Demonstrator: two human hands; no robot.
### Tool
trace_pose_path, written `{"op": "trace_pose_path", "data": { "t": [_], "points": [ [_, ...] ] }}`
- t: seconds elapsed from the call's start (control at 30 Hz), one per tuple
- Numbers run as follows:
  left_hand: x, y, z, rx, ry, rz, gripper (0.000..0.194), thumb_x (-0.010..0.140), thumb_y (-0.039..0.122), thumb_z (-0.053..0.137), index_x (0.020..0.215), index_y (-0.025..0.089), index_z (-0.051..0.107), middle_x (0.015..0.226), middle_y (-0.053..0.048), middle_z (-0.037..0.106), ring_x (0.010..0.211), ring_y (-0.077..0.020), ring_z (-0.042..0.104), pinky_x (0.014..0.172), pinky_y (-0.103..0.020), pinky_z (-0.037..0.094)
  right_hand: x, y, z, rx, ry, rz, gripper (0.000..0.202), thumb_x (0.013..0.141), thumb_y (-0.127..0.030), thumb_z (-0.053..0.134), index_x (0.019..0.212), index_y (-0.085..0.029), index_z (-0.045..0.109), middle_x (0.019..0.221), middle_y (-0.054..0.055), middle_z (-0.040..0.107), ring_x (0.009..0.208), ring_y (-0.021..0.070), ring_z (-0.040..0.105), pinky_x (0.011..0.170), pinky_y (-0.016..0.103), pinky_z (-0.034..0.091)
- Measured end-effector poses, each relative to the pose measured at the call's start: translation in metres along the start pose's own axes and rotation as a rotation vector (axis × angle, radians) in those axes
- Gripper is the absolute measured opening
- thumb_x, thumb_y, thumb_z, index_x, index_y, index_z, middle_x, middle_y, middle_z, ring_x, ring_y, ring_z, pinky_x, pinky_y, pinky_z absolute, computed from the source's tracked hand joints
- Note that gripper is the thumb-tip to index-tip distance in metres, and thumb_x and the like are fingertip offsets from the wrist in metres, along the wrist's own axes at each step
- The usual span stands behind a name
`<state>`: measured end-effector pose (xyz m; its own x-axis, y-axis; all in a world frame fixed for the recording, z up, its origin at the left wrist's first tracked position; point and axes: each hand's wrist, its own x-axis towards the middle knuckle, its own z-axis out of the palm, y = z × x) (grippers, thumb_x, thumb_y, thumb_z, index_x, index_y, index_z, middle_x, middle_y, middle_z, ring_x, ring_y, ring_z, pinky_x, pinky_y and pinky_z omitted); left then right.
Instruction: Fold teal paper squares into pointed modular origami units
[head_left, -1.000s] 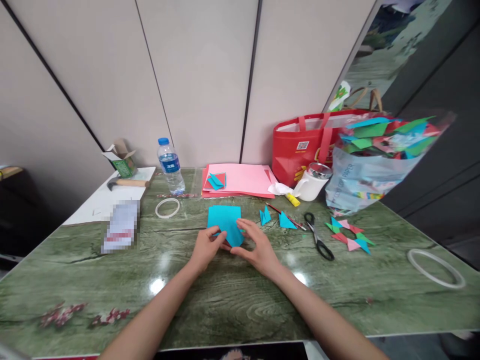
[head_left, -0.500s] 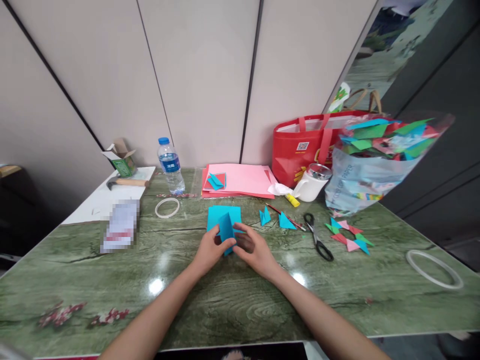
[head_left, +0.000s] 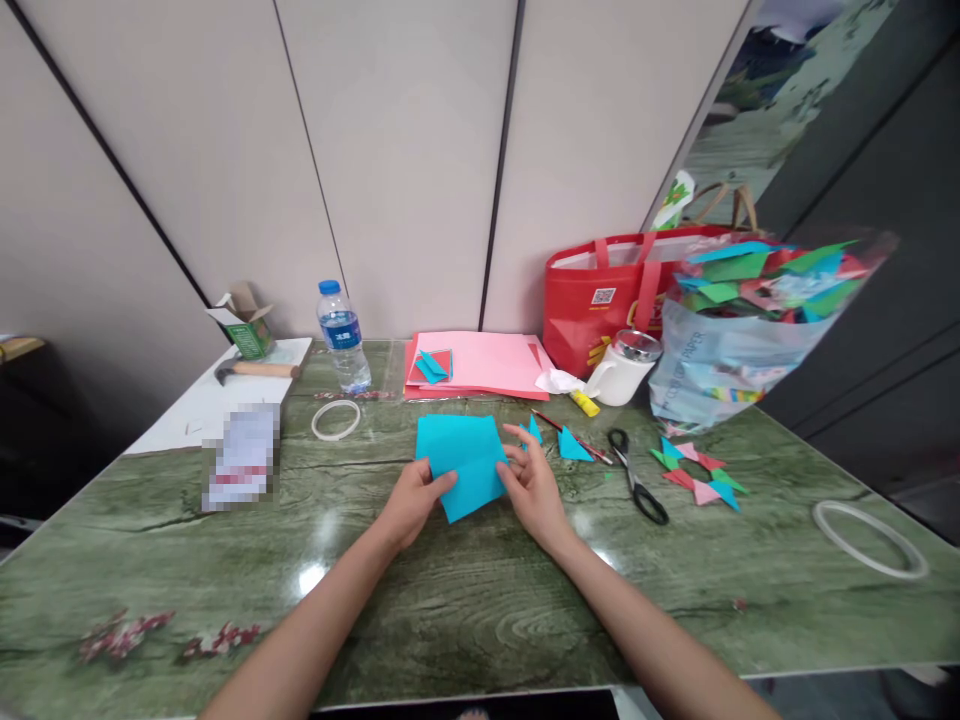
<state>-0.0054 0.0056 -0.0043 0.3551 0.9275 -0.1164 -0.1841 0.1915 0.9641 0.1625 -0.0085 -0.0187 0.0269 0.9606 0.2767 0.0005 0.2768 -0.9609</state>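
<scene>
A blue sheet of paper, opened out with a faint crease across it, is held up between both hands. My left hand pinches its left edge, thumb on top. At the right edge my right hand grips it between thumb and fingers, the index finger raised. Behind the sheet lies other blue paper, partly covered by it. Just right of my right hand are a folded blue piece, mostly hidden by the fingers, and another blue folded piece.
Scissors, a pencil and a ring of coloured folded pieces lie to the right. Behind are pink sheets, a white mug, a red bag and a water bottle. A hammer lies at left.
The blue sheet, folded upright half a second ago, is now opened out wide. My right hand has moved slightly right with its edge.
</scene>
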Motion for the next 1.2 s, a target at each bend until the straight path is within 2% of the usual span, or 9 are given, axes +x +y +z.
{"op": "trace_pose_path", "data": {
  "t": [0.07, 0.17, 0.27, 0.37, 0.57, 0.77, 0.93, 1.1, 1.2],
  "points": [
    [-0.001, 0.002, 0.001, 0.063, 0.037, 0.092, 0.046, 0.069, 0.035, 0.062, 0.109, 0.014, 0.053, 0.110, -0.013, 0.060, 0.097, -0.0243, 0.056, 0.081, -0.037, 0.044, 0.000, 0.003, -0.002, -0.109, 0.044, -0.051, 0.032, 0.077, -0.025, 0.048, 0.109, -0.022, 0.051, 0.100, 0.007, 0.061, 0.085, 0.0190, 0.059, 0.069, 0.031, 0.047],
    [-0.003, 0.007, 0.000, 0.260, 0.121, 0.270, 0.058, 0.071, 0.031, 0.060, 0.125, 0.023, 0.040, 0.131, -0.008, 0.043, 0.122, -0.0242, 0.036, 0.093, -0.035, 0.036, 0.003, 0.007, -0.006, -0.267, 0.099, -0.091, 0.022, 0.077, -0.023, 0.046, 0.088, -0.021, 0.065, 0.098, 0.006, 0.063, 0.092, 0.0216, 0.056, 0.076, 0.035, 0.045],
    [-0.004, 0.010, -0.004, 0.442, 0.059, 0.274, 0.036, 0.074, 0.023, 0.052, 0.110, 0.024, 0.058, 0.122, -0.005, 0.053, 0.126, -0.0243, 0.029, 0.100, -0.039, 0.026, 0.005, 0.009, -0.011, -0.293, 0.148, -0.083, 0.024, 0.076, -0.023, 0.046, 0.085, -0.021, 0.068, 0.096, 0.006, 0.064, 0.093, 0.0224, 0.056, 0.077, 0.036, 0.044],
    [-0.003, 0.011, -0.008, 0.501, -0.004, 0.235, 0.032, 0.070, 0.012, 0.047, 0.090, 0.024, 0.069, 0.102, -0.003, 0.065, 0.121, -0.0253, 0.036, 0.098, -0.042, 0.028, 0.008, 0.009, -0.014, -0.268, 0.183, -0.049, 0.023, 0.074, -0.025, 0.048, 0.083, -0.023, 0.068, 0.094, 0.005, 0.065, 0.096, 0.0226, 0.055, 0.079, 0.037, 0.043],
    [-0.002, 0.010, -0.006, 0.639, -0.130, 0.297, 0.035, 0.064, 0.011, 0.054, 0.092, 0.025, 0.069, 0.085, -0.002, 0.068, 0.088, -0.0210, 0.056, 0.090, -0.037, 0.038, 0.009, 0.008, -0.014, -0.182, 0.165, 0.001, 0.020, 0.071, -0.026, 0.054, 0.084, -0.023, 0.069, 0.097, 0.004, 0.065, 0.096, 0.0221, 0.056, 0.081, 0.036, 0.043],
    [-0.005, 0.009, -0.004, 0.585, -0.064, 0.229, 0.023, 0.060, 0.017, 0.065, 0.081, 0.024, 0.072, 0.083, -0.003, 0.069, 0.078, -0.0208, 0.057, 0.077, -0.031, 0.043, 0.008, 0.003, -0.013, -0.155, 0.067, -0.013, 0.018, 0.071, -0.027, 0.058, 0.085, -0.022, 0.069, 0.096, 0.003, 0.066, 0.093, 0.0210, 0.058, 0.082, 0.035, 0.043],
    [-0.008, 0.011, -0.001, 0.675, -0.191, 0.260, 0.016, 0.064, 0.026, 0.064, 0.078, 0.025, 0.073, 0.068, -0.002, 0.071, 0.069, -0.0205, 0.054, 0.078, -0.033, 0.041, 0.008, 0.001, -0.012, -0.192, 0.071, -0.002, 0.017, 0.073, -0.027, 0.055, 0.082, -0.023, 0.069, 0.088, 0.002, 0.068, 0.085, 0.0205, 0.059, 0.078, 0.035, 0.045],
    [-0.006, 0.008, 0.003, 0.685, -0.034, 0.299, 0.008, 0.064, 0.031, 0.065, 0.064, 0.026, 0.072, 0.064, 0.000, 0.070, 0.062, -0.0181, 0.055, 0.082, -0.036, 0.039, 0.007, -0.003, -0.011, -0.220, 0.055, -0.034, 0.017, 0.074, -0.029, 0.055, 0.082, -0.024, 0.068, 0.086, 0.003, 0.066, 0.086, 0.0208, 0.057, 0.077, 0.034, 0.044],
    [-0.005, 0.007, 0.004, 0.561, 0.109, 0.254, 0.019, 0.061, 0.030, 0.068, 0.079, 0.023, 0.071, 0.074, -0.001, 0.068, 0.065, -0.0165, 0.056, 0.072, -0.031, 0.044, 0.006, -0.009, -0.009, -0.223, -0.023, -0.060, 0.021, 0.069, -0.033, 0.062, 0.087, -0.023, 0.066, 0.090, 0.004, 0.062, 0.088, 0.0207, 0.055, 0.077, 0.032, 0.043]
  ]
}}
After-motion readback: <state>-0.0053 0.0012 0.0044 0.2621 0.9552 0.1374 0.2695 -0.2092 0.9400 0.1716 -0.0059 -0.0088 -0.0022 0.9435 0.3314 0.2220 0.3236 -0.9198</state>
